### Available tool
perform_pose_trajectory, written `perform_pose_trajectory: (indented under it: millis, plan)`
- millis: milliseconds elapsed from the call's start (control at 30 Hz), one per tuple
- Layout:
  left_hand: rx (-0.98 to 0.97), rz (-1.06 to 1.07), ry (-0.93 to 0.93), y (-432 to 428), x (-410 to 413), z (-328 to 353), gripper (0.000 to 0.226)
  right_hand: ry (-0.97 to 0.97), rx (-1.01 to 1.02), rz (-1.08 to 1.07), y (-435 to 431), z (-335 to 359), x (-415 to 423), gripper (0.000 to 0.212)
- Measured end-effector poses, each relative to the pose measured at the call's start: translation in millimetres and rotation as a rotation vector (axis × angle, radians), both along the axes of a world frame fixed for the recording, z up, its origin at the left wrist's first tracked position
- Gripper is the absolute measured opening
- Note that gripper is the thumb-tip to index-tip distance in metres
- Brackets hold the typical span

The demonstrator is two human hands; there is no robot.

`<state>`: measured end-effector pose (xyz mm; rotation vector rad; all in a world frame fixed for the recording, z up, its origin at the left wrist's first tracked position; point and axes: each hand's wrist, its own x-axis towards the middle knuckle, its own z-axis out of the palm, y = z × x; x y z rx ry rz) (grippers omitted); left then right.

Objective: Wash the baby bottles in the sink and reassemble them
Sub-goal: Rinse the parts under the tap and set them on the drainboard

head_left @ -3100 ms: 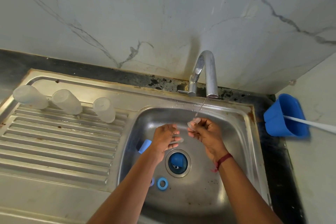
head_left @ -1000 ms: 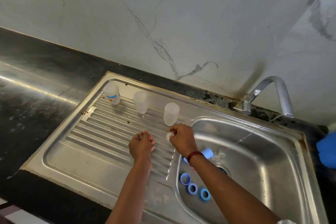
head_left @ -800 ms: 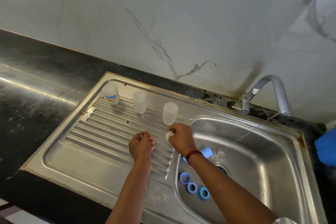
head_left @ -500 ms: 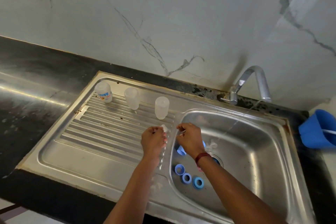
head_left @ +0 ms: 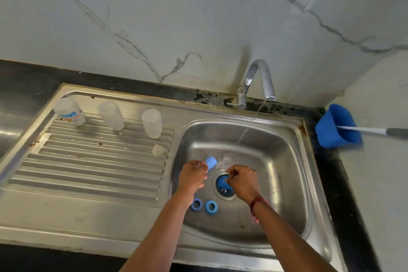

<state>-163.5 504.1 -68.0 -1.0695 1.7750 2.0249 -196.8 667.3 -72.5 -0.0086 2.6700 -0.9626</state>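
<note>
Lower centre: two blue rings (head_left: pixel 211 206) lie flat in the sink (head_left: pixel 287 137). Beyond them are my left hand (head_left: pixel 192 175) and right hand (head_left: pixel 241 181), over the drain, fingers curled; I cannot tell what they hold. A blue cap (head_left: pixel 210 162) lies on its side, just beyond my left fingers. The teat (head_left: pixel 158 150) now sits on the drainboard (head_left: pixel 88 161), with my hands withdrawn from it. Upper left, three bottles (head_left: pixel 111 115) stand inverted, axes upright.

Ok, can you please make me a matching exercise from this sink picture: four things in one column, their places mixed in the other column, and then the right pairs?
Things
1. clear teat
2. two blue rings
3. blue tub
4. labelled bottle

Places
A. on the dark counter, right of the sink
B. leftmost in the bottle row
C. on the floor of the basin
D. on the drainboard, in front of the bottle row

Pairs: 1-D, 2-C, 3-A, 4-B
</note>
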Motion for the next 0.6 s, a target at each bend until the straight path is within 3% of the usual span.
perform_pose_trajectory:
  millis: [500,600]
  plan:
    - [-0.073,-0.156,-0.165,14,-4,-56,0.029,-0.254,0.060,-0.066,18,-86,-23,0.018]
    - [-0.116,-0.178,-0.191,21,-13,-63,0.023,-0.249,0.049,-0.076,17,-90,-29,0.020]
